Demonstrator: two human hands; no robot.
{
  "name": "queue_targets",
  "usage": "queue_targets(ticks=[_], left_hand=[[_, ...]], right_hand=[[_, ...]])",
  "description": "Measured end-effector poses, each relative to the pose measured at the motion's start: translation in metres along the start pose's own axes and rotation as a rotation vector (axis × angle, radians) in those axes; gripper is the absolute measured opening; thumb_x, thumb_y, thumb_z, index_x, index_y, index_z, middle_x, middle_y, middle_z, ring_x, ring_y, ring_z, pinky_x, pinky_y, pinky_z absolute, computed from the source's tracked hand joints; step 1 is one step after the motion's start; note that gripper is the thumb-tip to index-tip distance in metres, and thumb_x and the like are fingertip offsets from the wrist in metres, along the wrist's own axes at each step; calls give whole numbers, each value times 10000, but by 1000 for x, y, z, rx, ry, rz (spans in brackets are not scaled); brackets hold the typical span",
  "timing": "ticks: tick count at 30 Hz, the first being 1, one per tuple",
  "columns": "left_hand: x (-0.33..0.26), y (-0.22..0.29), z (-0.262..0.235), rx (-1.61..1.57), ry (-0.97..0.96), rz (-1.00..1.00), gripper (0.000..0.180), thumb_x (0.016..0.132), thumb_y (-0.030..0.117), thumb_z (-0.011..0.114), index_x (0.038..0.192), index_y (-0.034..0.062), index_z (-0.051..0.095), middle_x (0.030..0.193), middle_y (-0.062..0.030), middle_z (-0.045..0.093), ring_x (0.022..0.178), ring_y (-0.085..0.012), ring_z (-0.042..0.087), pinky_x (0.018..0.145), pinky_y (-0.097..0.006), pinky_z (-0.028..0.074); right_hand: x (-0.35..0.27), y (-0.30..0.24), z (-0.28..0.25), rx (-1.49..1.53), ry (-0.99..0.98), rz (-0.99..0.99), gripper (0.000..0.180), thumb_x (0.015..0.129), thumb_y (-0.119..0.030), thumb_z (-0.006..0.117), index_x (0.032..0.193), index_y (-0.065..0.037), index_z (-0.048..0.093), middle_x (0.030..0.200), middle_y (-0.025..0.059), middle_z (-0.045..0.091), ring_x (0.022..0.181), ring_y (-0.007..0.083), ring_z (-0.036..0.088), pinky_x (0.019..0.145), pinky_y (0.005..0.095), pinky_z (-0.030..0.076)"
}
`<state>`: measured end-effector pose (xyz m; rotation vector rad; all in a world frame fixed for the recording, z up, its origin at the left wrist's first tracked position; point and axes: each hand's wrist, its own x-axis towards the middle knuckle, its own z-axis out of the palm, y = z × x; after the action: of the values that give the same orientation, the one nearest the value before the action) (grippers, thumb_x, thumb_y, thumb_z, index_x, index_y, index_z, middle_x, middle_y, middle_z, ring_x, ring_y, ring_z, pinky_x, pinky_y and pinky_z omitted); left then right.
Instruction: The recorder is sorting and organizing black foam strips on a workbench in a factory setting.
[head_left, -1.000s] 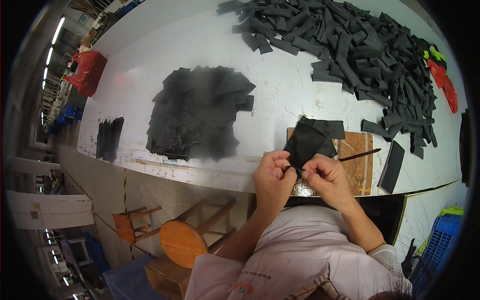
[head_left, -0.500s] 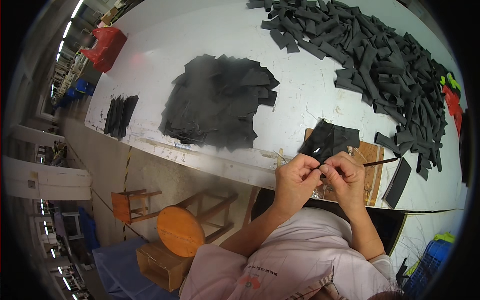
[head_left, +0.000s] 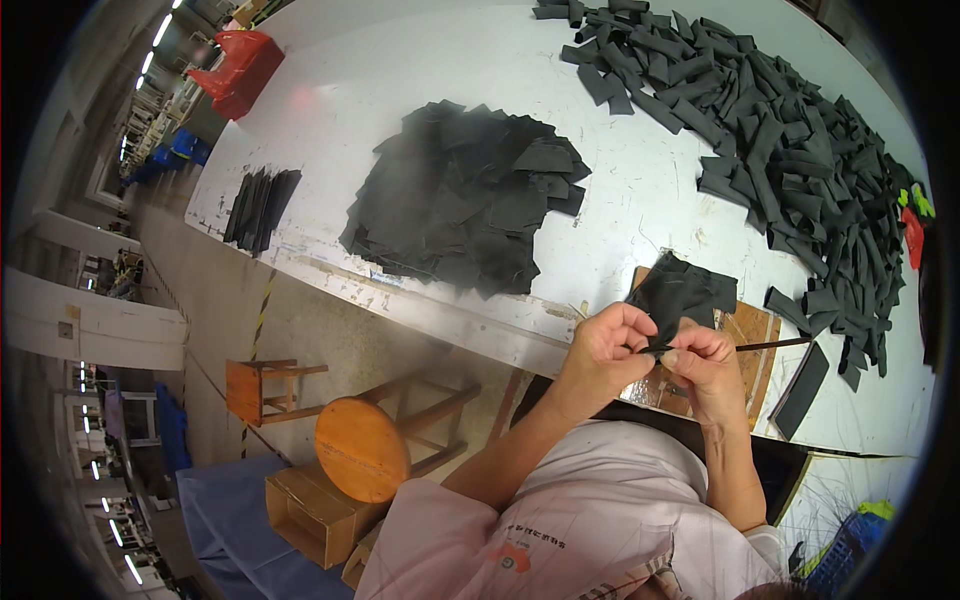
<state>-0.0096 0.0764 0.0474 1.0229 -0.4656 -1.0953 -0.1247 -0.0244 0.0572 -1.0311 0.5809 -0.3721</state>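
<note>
Both hands pinch the near edge of a black fabric piece [head_left: 685, 290] at the front of the table. My left hand [head_left: 608, 352] is closed on the cloth, thumb and fingertips pressed together. Close beside it, my right hand [head_left: 708, 368] grips the same edge, its fingertips almost meeting the left ones. The far part of the cloth lies spread over a wooden board [head_left: 755, 335]. A thin dark rod [head_left: 775, 345] sticks out to the right of my right hand. What lies directly under the fingers is hidden.
A wide heap of black fabric pieces [head_left: 470, 200] lies left of the board, with a small stack of strips [head_left: 262, 210] farther left. Many folded dark pieces [head_left: 780, 130] cover the table's far right. A dark flat block [head_left: 800, 392] rests near the right front edge. Stools [head_left: 362, 456] stand below left.
My fingers have shifted along the near edge of the cloth and pulled it slightly toward me. The whole view has turned a little, so the table's contents appear farther right.
</note>
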Motion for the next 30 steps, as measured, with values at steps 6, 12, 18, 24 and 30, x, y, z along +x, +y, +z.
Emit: queue_targets(ticks=[6, 12, 18, 24, 30], left_hand=[[2, -14, 20, 787, 450, 579, 217, 675, -65, 536, 879, 8, 548, 651, -13, 533, 442, -20, 399, 394, -215, 330], [2, 11, 8, 12, 71, -146, 320, 692, -117, 513, 994, -27, 460, 794, -85, 565, 607, -61, 519, 499, -156, 403], [-17, 30, 28, -148, -252, -245, 431, 698, -110, 520, 1111, -22, 432, 778, -50, 548, 503, -12, 404, 444, -135, 322], [-6, 6, 53, 829, -51, 709, 217, 767, -39, 551, 979, -34, 509, 901, -102, 552, 629, -66, 486, 538, -176, 428], [4, 26, 89, 121, -214, 200, 123, 796, -36, 527, 908, -35, 477, 840, -116, 557, 535, -67, 473, 437, -165, 379]], right_hand=[[0, 7, 4, 314, -103, 149, 89, 782, -95, 573, 751, -21, 535, 607, -20, 456, 487, 44, 365, 426, 178, 279], [1, 11, -7, 102, -13, 49, 137, 804, -129, 558, 706, -46, 510, 673, -8, 458, 569, 58, 418, 497, 184, 343], [-20, 4, -12, 158, -137, -198, 114, 798, -109, 561, 762, -8, 524, 913, 42, 483, 701, 87, 465, 603, 205, 403], [-45, -32, -12, -602, 177, -656, 33, 771, -10, 511, 738, -11, 513, 739, 88, 518, 589, 162, 495, 521, 248, 398], [-70, -82, -25, -675, 200, -476, 81, 779, -74, 532, 733, -9, 519, 679, 55, 505, 561, 131, 473, 515, 230, 376]])
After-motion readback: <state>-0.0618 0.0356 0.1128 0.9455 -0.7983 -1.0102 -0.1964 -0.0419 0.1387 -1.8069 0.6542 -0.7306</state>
